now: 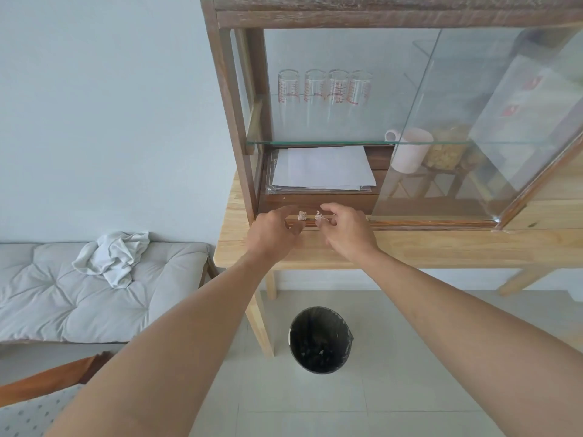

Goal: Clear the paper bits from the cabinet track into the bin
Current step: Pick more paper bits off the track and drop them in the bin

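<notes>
Two hands at the cabinet track (426,223): left hand (273,230) pinching one crumpled paper bit (302,215) at its fingertips; right hand (345,230) pinching a second paper bit (319,216), other fingers loosely curled. Both bits sit just above the track's left end. Cabinet (235,121): wooden frame, sliding glass door (473,137) pushed right; white sheets (321,168) below a glass shelf, four marked glasses (325,89) above. Light wooden table (410,247) carries the cabinet. Black-lined bin (320,340) on pale tiled floor, near the table leg, scraps inside. Grey cushioned bench (47,294) to the left, white cloth (112,257) on it. Plain pale wall.
</notes>
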A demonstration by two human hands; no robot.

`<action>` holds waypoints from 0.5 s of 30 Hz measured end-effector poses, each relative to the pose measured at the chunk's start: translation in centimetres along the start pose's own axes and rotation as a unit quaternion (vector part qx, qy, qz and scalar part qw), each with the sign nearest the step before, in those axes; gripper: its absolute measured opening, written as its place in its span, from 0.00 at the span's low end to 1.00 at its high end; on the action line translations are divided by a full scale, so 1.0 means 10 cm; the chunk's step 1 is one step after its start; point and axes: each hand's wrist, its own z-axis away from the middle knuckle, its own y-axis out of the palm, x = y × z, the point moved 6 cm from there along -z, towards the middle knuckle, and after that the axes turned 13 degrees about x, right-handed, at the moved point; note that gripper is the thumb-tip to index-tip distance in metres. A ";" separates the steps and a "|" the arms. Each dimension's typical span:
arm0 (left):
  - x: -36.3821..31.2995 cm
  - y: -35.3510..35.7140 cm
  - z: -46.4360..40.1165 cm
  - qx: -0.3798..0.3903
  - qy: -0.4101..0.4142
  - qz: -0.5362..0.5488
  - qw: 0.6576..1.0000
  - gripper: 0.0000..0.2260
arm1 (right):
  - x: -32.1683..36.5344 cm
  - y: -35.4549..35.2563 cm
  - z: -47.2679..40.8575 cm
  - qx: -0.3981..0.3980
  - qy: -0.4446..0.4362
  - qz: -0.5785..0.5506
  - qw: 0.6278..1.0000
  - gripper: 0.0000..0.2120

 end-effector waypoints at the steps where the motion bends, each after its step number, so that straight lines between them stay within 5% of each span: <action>1: 0.01 0.01 -0.04 -0.001 -0.003 -0.003 1.000 0.19 | -0.01 0.02 -0.03 -0.002 0.005 -0.002 1.000 0.18; 15: 0.07 0.07 -0.11 -0.006 -0.030 0.026 0.999 0.09 | -0.12 0.05 0.03 -0.042 0.019 -0.051 0.998 0.11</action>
